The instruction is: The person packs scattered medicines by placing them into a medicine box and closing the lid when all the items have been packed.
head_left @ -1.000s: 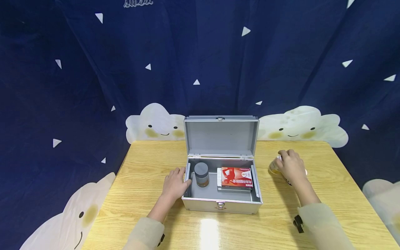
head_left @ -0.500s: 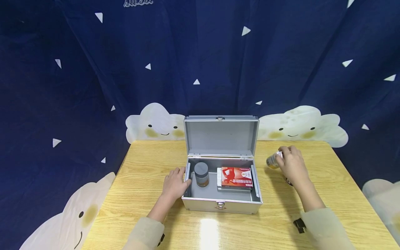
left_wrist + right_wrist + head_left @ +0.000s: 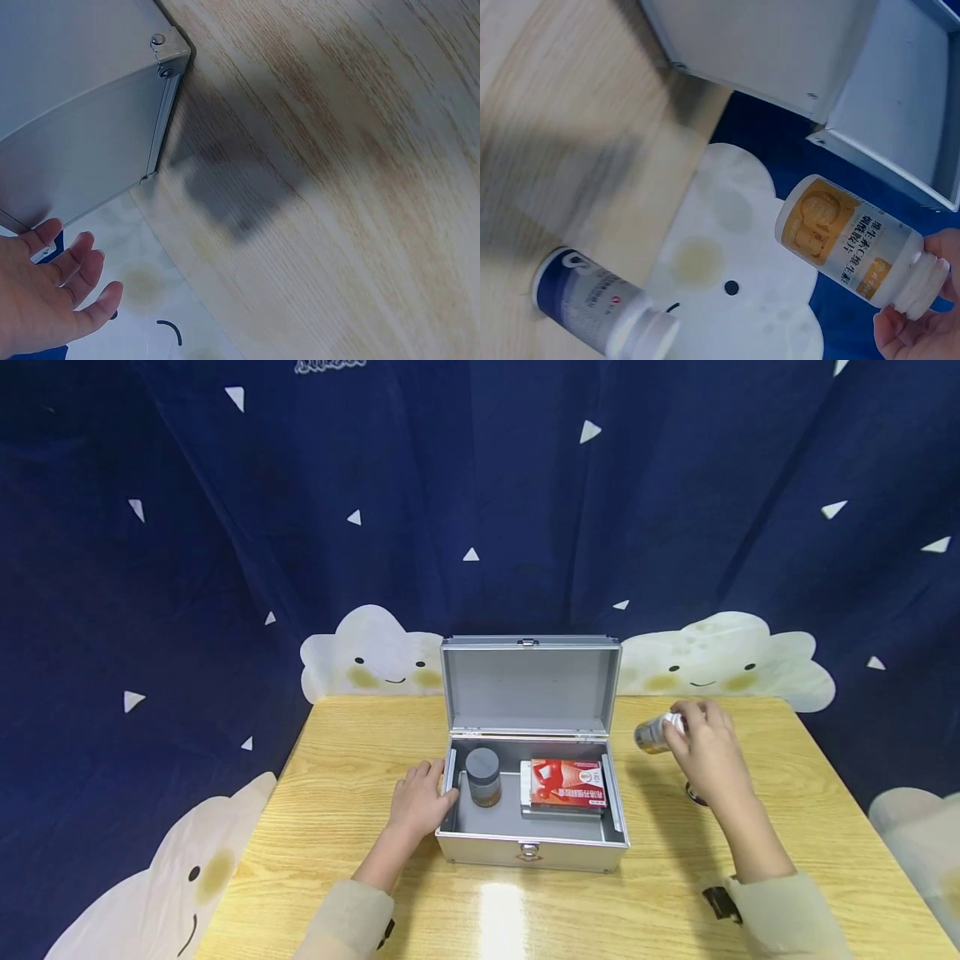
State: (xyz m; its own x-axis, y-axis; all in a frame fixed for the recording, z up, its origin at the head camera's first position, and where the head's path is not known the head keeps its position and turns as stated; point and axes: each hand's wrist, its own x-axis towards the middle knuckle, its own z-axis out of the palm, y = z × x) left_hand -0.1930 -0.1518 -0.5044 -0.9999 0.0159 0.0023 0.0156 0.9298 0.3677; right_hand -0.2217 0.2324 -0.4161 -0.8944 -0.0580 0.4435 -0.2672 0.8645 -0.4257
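Note:
In the head view, my right hand (image 3: 711, 757) holds a white pill bottle (image 3: 654, 734) by its capped end, tilted above the table. Its orange and silver label (image 3: 840, 236) shows in the right wrist view. A second white bottle (image 3: 600, 304) with a dark blue band stands on the table below; my right hand mostly hides it from the head camera. My left hand (image 3: 418, 802) rests at the left rim of the open silver case (image 3: 540, 857), thumb over the edge and fingers loosely bent outside. Inside the case are a dark-lidded jar (image 3: 483, 777) and a red medicine box (image 3: 567, 783).
The case's raised lid (image 3: 534, 689) stands upright at its back. A white box edge (image 3: 526, 783) shows under the red medicine box. The wooden table (image 3: 360, 735) ends at a dark blue curtain (image 3: 517, 510) with cloud prints.
My right hand has lifted the orange-labelled pill bottle off the table and tipped it, its base pointing left toward the case. My left hand has stayed at the rim.

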